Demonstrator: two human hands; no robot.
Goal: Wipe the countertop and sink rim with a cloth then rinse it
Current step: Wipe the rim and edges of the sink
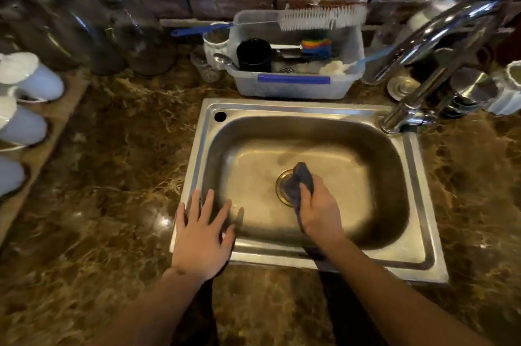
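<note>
Risk is judged first from the head view. No water is seen leaving the tap (439, 35), whose spout runs out of frame at the upper right, well away from the drain (283, 186) over which the cloth (303, 179) is held; if the tap is opened without the cloth being carried under the spout, the rinse would miss it. The cloth is bunched in the right hand (318, 210), whose fingers are closed around its lower part, so grit folded inside could be left unrinsed unless the bundle is loosened. A wet, loosely held end could also slip onto the drain.

The left hand (201, 235) is laid flat and empty, fingers spread, on the near-left rim of the sink (194, 176), beside the brown marbled worktop (112, 176).

The cloth is seen as a dark grey roll, its long axis running near-upright in frame, its free end pointing away from the person toward the back wall, over the basin.
</note>
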